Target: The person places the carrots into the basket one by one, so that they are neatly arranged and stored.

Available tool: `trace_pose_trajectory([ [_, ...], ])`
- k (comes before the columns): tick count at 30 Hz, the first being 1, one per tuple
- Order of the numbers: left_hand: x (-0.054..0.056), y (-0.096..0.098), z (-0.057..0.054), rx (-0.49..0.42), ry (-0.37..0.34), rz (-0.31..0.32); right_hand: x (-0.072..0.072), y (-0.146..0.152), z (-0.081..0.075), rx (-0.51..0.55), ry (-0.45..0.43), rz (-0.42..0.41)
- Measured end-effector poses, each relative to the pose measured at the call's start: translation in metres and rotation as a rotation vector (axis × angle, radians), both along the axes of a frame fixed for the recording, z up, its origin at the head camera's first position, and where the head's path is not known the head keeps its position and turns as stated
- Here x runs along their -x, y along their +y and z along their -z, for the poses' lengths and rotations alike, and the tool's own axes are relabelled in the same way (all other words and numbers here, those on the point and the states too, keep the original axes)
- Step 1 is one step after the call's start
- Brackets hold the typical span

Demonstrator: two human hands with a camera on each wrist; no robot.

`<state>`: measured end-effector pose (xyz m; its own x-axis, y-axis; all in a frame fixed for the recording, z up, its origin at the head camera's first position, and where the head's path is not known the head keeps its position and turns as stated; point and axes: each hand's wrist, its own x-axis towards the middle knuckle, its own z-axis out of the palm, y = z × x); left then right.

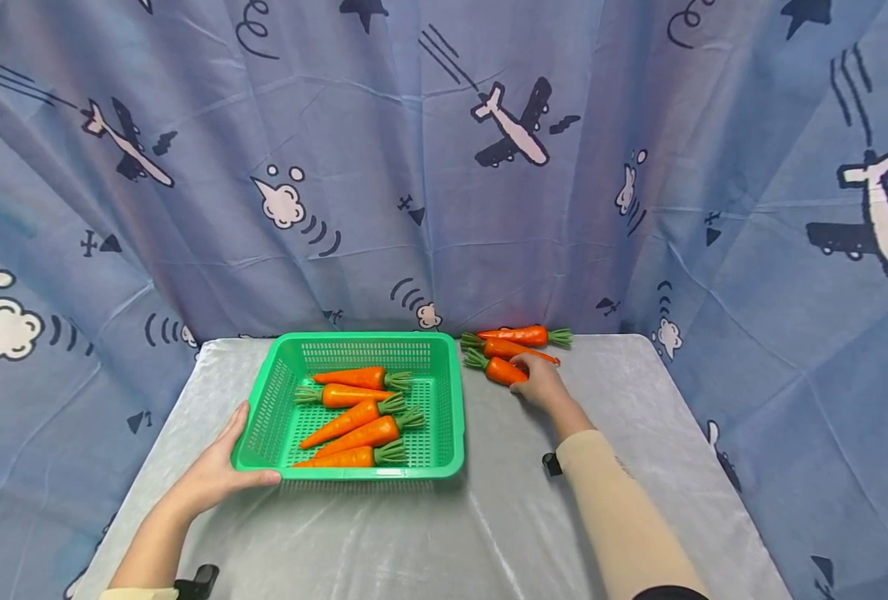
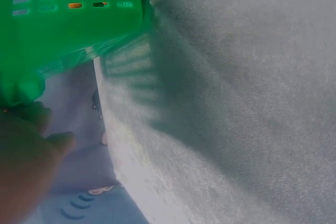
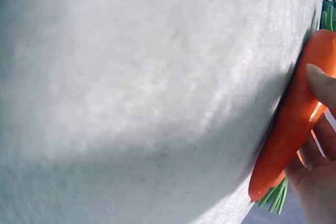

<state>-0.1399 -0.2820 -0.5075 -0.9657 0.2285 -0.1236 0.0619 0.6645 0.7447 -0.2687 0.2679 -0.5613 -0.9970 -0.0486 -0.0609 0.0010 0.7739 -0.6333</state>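
My left hand (image 1: pixel 214 467) holds the near-left corner of a green plastic basket (image 1: pixel 459 417), thumb along the front side and fingers at the left side. Several orange carrots (image 1: pixel 353 398) with green stem tufts lie inside it. To the right of the basket, my right hand (image 1: pixel 543 385) grips the nearest carrot (image 1: pixel 502 372) of a small group, its tuft pointing left. In the right wrist view, the thumb presses one side of this carrot (image 3: pixel 294 124) and the fingers lie along the other. In the left wrist view, the basket wall (image 2: pixel 79 30) hides part of the hand.
Two more carrots, a middle one (image 1: pixel 511 348) and a back one (image 1: pixel 526 335), lie just behind the gripped one. A grey cloth (image 1: pixel 489 533) covers the table. Blue curtains (image 1: pixel 383 167) with airplane prints stand behind and at both sides.
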Motion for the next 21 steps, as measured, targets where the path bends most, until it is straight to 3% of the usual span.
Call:
trace_pose_trajectory([
  [12, -0.001, 0.001, -0.003, 0.003, -0.013, 0.003, -0.006, 0.0, -0.007, 0.04, 0.015, -0.016],
  [21, -0.001, 0.001, -0.003, 0.0, -0.02, 0.004, -0.002, -0.004, -0.033, 0.038, 0.111, -0.04],
])
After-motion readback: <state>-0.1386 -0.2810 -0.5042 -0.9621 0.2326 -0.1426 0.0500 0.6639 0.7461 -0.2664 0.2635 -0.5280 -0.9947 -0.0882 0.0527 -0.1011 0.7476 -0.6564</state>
